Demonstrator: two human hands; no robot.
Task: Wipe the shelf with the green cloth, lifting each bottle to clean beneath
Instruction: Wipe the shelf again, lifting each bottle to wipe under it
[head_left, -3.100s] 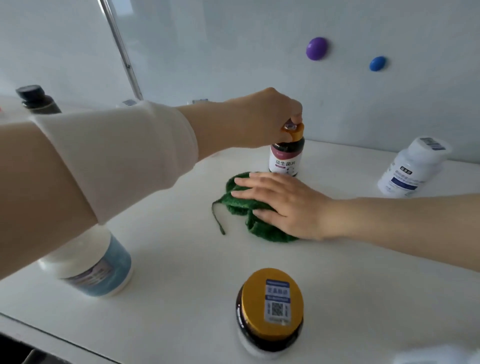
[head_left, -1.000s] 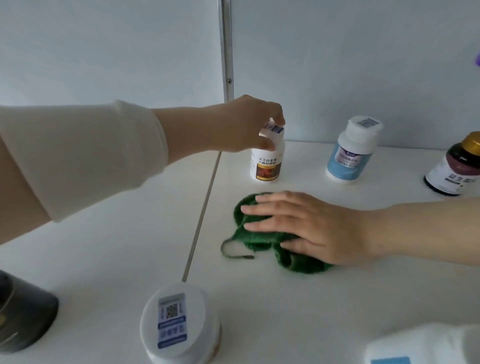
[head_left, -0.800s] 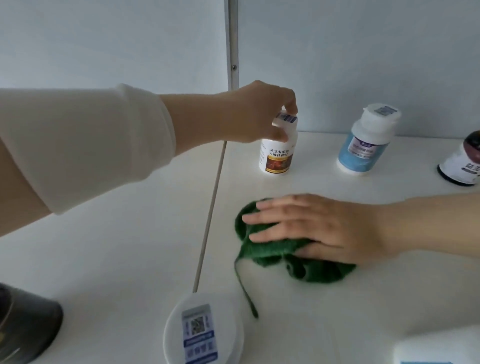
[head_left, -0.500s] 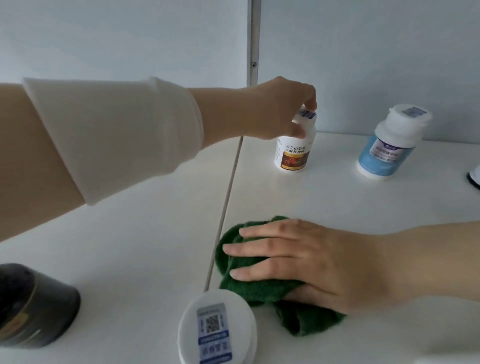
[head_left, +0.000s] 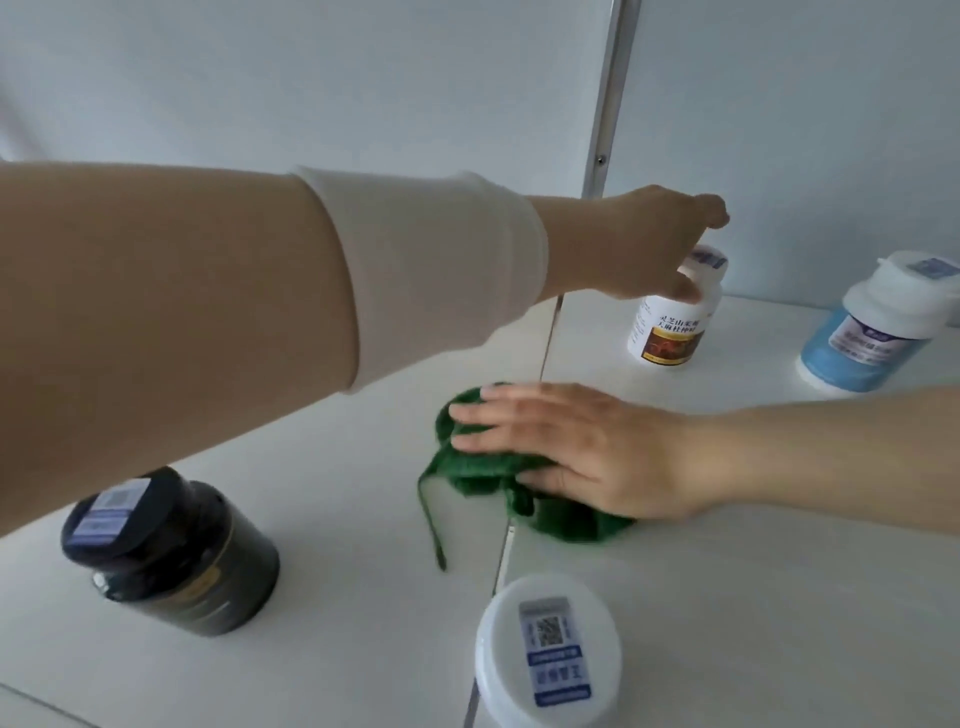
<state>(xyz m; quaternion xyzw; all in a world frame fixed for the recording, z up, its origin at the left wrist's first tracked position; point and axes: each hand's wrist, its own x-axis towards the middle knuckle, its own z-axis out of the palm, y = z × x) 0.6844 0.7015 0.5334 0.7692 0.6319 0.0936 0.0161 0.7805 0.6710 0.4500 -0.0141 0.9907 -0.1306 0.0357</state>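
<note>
My right hand (head_left: 587, 452) lies flat on the crumpled green cloth (head_left: 569, 525) and presses it onto the white shelf (head_left: 753, 597), right over the seam between two shelf boards. A loose green cord trails from the cloth toward the front. My left hand (head_left: 634, 249) hovers at the cap of a white bottle with an orange-brown label (head_left: 670, 332). That bottle stands upright at the back. The fingers are spread above the cap, and only the thumb is near the bottle's shoulder.
A black jar (head_left: 182, 561) stands at the front left. A white-lidded bottle with a QR sticker (head_left: 548, 649) sits at the front, by the seam. A blue-labelled white bottle (head_left: 867, 338) stands at the back right. A metal post (head_left: 608, 104) runs up the grey back wall.
My left hand has opened off the orange-labelled bottle's cap, and the bottle stands on the shelf. My right hand has slid the cloth left onto the seam. The view has shifted left.
</note>
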